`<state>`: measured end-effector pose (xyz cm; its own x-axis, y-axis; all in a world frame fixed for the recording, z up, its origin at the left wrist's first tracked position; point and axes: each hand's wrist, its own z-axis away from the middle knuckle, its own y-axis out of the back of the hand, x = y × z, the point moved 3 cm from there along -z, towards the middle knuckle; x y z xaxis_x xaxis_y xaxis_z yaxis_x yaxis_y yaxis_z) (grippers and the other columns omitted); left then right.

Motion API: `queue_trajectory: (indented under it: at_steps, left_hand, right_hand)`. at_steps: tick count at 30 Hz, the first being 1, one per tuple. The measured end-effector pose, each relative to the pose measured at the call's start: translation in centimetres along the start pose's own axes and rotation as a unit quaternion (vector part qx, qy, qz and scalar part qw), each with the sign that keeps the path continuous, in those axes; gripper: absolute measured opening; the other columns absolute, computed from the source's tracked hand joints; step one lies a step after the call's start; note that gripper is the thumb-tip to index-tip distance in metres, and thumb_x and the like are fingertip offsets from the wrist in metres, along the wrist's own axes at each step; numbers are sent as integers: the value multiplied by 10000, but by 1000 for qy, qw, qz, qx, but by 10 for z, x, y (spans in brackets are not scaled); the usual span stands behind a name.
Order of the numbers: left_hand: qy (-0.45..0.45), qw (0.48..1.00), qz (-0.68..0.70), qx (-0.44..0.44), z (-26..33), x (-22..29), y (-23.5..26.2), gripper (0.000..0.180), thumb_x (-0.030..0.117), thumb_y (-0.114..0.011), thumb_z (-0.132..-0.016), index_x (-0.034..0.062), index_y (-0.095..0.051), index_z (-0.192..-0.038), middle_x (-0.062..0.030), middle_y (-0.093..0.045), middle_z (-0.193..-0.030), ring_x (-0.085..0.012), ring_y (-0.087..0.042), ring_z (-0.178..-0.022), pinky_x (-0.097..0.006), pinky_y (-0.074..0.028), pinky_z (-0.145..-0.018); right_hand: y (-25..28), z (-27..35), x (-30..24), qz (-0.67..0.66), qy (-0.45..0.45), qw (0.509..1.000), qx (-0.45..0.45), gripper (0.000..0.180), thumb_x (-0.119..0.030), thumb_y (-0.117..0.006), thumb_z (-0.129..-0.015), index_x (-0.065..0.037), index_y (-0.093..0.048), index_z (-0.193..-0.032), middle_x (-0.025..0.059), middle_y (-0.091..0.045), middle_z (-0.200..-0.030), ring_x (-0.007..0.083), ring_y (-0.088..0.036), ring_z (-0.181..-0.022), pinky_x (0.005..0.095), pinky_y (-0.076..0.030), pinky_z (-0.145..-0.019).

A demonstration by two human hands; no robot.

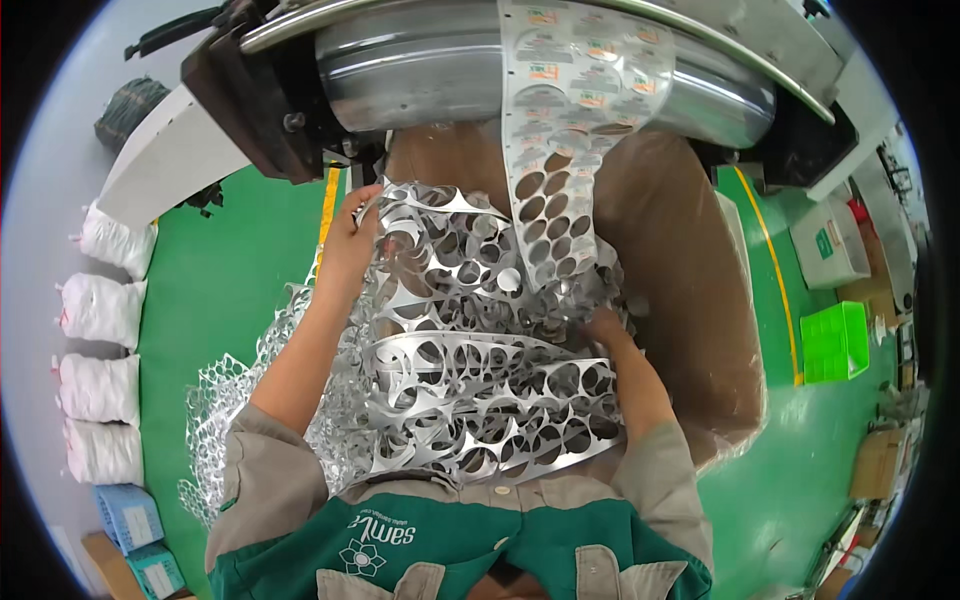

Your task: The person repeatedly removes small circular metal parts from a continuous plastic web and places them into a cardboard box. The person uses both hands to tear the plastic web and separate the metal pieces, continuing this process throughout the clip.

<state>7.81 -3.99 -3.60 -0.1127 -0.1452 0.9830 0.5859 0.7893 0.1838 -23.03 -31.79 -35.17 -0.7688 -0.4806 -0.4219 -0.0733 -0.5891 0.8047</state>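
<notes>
one punched foil strip [560,112], lengthwise downward from the roller [415,80]

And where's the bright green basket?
The bright green basket is at the head view's right, just beyond the yellow floor line, near the white bin.

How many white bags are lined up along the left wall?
4, down the picture's left: the top bag, the second bag, the third bag and the bottom bag, just above a blue package. Others may be hidden behind them.
</notes>
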Motion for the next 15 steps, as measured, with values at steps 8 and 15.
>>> queue_trajectory:
  at_steps: [8, 15]
  left_hand:
    - [-60, 988, -120, -76, 10, 17, 16, 226, 108, -489, -898, 69, -572, -1104, 0, -548, -739, -35, -471, -620, -170, -385, -488]
    - [-241, 922, -135, -270, 83, 103, 33, 327, 49, -470, -734, -20, -578, -1035, -34, -566, -737, -94, -515, -626, -173, -395, -516]
  right_hand:
    - [188, 94, -171, -105, 222, 963, -113, 590, -237, -688, -726, 8, -468, -1215, 111, -569, -1148, 190, -538, -1030, 291, -408, -901]
    - [199, 114, -183, -804, 338, 441, -212, 413, -239, -577, -851, -48, -476, -1202, 86, -573, -1120, 170, -575, -982, 368, -487, -829]
